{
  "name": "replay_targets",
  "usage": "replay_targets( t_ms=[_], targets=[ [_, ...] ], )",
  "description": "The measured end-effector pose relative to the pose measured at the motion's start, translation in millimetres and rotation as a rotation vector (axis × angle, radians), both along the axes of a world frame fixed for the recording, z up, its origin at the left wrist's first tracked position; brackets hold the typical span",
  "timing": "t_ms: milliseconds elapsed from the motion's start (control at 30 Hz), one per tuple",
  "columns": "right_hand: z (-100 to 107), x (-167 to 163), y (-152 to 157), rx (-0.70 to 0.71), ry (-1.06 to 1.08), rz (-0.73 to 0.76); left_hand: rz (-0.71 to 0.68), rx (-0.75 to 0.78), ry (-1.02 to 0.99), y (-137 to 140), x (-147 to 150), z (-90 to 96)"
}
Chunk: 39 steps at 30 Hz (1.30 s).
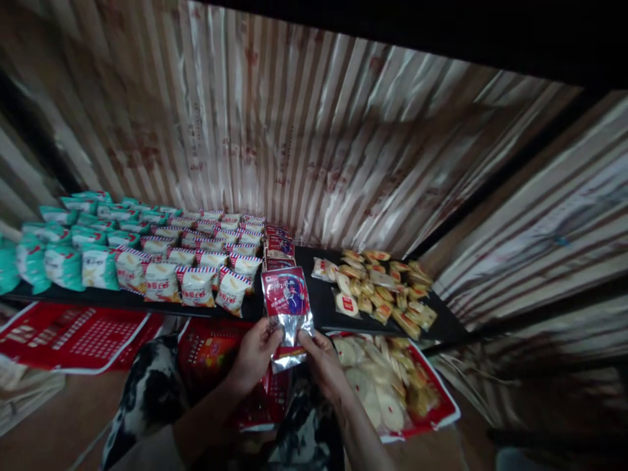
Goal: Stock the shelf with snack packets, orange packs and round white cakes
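Both hands pinch one red packet [287,307] by its lower edge: left hand [256,353] on the lower-left corner, right hand [321,358] on the lower-right. The packet stands upright, long axis running away from the body, top end over the shelf [318,301] front edge. Directly beyond it lies a row of like red packets [279,250]. Striped packs [196,261] lie left, a loose snack pile [380,284] right. Hands equally near.
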State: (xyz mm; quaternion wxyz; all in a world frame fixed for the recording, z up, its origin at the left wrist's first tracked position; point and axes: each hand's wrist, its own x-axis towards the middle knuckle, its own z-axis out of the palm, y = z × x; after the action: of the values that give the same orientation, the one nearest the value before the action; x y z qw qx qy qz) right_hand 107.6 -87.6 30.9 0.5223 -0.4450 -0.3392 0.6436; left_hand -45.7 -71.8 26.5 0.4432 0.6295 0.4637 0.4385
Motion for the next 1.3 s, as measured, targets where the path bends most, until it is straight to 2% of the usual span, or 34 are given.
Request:
replay_targets(
  t_ms=[133, 333, 433, 500, 633, 733, 867, 1067, 1167, 1300],
  targets=[
    [13, 12, 17, 0.004, -0.014, -0.072, 0.015, -0.187, -0.157, 23, 15, 15.6],
    [35, 28, 63, 0.064, -0.115, -0.218, 0.013, -0.149, -0.031, 70, 35, 40.7],
    [45, 32, 93, 0.107, -0.134, -0.272, 0.042, -0.093, 0.029, 98, 42, 62.3],
    [52, 34, 119, 0.15, -0.116, -0.308, 0.124, -0.032, 0.048, 114, 43, 77.9],
    [59, 38, 183, 0.186, -0.102, -0.398, 0.267, 0.262, 0.267, 126, 46, 94.5],
    [54, 37, 227, 0.145, -0.138, -0.43, 0.209, 0.411, 0.492, 118, 49, 85.7],
    [35, 29, 264, 0.089, -0.235, -0.418, 0.037, 0.381, 0.726, 104, 54, 62.0],
    [9, 26, 289, 0.093, -0.267, -0.398, -0.067, 0.319, 0.925, 103, 53, 39.8],
    [1, 28, 297, 0.115, -0.28, -0.363, -0.085, 0.367, 1.006, 107, 51, 23.2],
    [-8, 27, 299, 0.129, -0.306, -0.308, -0.06, 0.511, 1.098, 111, 51, -10.2]
  ],
)
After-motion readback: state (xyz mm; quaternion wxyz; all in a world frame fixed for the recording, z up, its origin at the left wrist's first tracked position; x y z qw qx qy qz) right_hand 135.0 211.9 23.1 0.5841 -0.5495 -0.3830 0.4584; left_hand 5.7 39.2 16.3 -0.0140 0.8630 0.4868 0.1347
